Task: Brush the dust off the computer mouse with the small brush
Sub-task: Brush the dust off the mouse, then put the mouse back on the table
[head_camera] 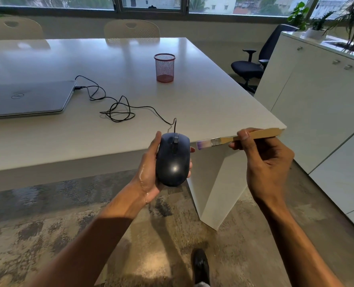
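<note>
The computer mouse (173,160) sits gripped in the left hand (149,172), near the table (203,96) edge. Right hand (265,162) fingers pinch the small brush (238,138), bristles just right of the mouse.

1. A closed silver laptop (27,98) lies at the left of the white table (203,96).
2. A red wire-mesh pen cup (164,67) stands upright farther back.
3. A black office chair (255,65) sits beside white cabinets (317,90).
</note>
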`<state>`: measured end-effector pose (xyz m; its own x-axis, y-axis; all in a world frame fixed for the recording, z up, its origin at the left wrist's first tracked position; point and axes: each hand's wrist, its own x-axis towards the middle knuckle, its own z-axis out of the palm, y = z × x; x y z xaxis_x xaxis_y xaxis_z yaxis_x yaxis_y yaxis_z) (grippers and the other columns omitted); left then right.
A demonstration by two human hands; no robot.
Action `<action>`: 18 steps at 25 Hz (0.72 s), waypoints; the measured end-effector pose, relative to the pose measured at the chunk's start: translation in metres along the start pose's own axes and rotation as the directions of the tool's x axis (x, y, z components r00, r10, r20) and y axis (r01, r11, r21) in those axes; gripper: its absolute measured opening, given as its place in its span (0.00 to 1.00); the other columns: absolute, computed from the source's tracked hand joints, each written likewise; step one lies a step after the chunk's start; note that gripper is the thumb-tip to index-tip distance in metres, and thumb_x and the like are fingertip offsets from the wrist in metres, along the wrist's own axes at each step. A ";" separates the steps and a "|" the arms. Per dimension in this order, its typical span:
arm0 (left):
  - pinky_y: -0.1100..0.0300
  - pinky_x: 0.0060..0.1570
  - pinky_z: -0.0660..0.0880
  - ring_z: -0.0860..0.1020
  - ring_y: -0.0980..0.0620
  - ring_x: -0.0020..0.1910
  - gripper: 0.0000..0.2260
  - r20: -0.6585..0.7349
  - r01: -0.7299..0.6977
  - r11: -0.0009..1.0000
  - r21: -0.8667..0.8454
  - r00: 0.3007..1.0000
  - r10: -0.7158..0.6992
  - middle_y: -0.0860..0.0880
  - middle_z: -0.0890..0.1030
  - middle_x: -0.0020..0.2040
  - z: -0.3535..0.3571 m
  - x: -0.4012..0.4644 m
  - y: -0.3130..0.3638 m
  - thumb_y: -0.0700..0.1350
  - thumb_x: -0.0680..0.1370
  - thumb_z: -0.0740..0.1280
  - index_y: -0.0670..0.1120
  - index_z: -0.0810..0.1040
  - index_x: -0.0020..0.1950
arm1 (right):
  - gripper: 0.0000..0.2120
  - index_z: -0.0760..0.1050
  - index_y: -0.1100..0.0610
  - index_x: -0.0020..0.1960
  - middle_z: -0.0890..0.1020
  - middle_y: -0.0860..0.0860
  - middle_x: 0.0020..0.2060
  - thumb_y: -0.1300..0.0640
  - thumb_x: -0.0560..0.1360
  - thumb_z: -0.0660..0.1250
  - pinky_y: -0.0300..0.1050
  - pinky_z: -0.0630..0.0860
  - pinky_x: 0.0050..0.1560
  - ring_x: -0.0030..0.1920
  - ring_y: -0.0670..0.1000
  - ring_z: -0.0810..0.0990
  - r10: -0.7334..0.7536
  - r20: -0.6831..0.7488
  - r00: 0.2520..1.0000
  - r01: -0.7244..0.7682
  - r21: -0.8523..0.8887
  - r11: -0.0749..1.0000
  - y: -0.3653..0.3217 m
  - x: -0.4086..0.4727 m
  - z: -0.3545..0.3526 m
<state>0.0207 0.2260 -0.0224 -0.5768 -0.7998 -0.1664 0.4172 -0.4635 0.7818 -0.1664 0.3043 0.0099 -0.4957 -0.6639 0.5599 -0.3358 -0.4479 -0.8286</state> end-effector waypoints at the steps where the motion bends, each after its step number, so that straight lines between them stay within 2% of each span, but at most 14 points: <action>1: 0.54 0.35 0.79 0.81 0.44 0.39 0.33 -0.006 -0.006 1.000 0.000 1.000 0.006 0.36 0.77 0.54 0.001 0.009 0.001 0.63 0.79 0.54 0.36 0.69 0.70 | 0.06 0.79 0.49 0.47 0.85 0.37 0.39 0.59 0.78 0.66 0.45 0.83 0.51 0.42 0.46 0.85 0.000 0.005 1.000 0.000 -0.001 1.000 0.006 0.008 0.000; 4: 0.55 0.35 0.80 0.82 0.44 0.38 0.31 -0.036 -0.040 0.999 0.009 0.999 0.041 0.34 0.77 0.54 0.006 0.040 0.008 0.61 0.80 0.54 0.36 0.70 0.70 | 0.06 0.79 0.47 0.46 0.84 0.37 0.38 0.58 0.78 0.66 0.45 0.82 0.53 0.43 0.47 0.85 -0.004 0.029 1.000 0.004 0.005 1.000 0.026 0.038 0.003; 8: 0.55 0.33 0.81 0.83 0.44 0.36 0.24 -0.095 -0.103 0.995 0.005 0.990 0.103 0.36 0.81 0.48 0.015 0.091 0.026 0.57 0.81 0.53 0.40 0.74 0.64 | 0.04 0.79 0.49 0.46 0.85 0.39 0.38 0.55 0.77 0.66 0.44 0.82 0.50 0.41 0.46 0.85 -0.014 0.107 0.994 0.008 0.051 0.999 0.052 0.088 0.007; 12: 0.55 0.35 0.81 0.83 0.44 0.36 0.23 -0.183 -0.145 0.981 0.127 0.969 0.166 0.34 0.80 0.48 0.015 0.142 0.043 0.54 0.83 0.49 0.41 0.72 0.68 | 0.07 0.80 0.49 0.47 0.85 0.41 0.38 0.60 0.78 0.66 0.46 0.82 0.49 0.41 0.48 0.85 -0.040 0.155 0.987 0.027 0.084 0.996 0.075 0.137 0.010; 14: 0.56 0.37 0.81 0.84 0.44 0.36 0.22 -0.262 -0.136 0.976 0.171 0.948 0.178 0.34 0.81 0.49 0.012 0.166 0.051 0.54 0.83 0.49 0.43 0.72 0.68 | 0.07 0.80 0.50 0.47 0.85 0.41 0.38 0.61 0.78 0.66 0.45 0.82 0.49 0.40 0.48 0.85 -0.053 0.178 0.983 0.035 0.100 0.994 0.085 0.157 0.010; 18: 0.54 0.39 0.82 0.84 0.42 0.36 0.21 -0.414 -0.062 0.987 0.151 0.902 0.120 0.34 0.84 0.47 0.000 0.207 0.071 0.54 0.83 0.50 0.45 0.71 0.68 | 0.05 0.81 0.51 0.48 0.85 0.42 0.38 0.59 0.77 0.67 0.46 0.82 0.50 0.40 0.48 0.85 -0.021 0.211 0.977 -0.004 0.118 0.993 0.106 0.183 0.016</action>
<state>-0.0697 0.0274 -0.0013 -0.1794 -0.9351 -0.3057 0.3413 -0.3506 0.8721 -0.2794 0.1257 0.0245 -0.3086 -0.7654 0.5647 -0.2376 -0.5129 -0.8249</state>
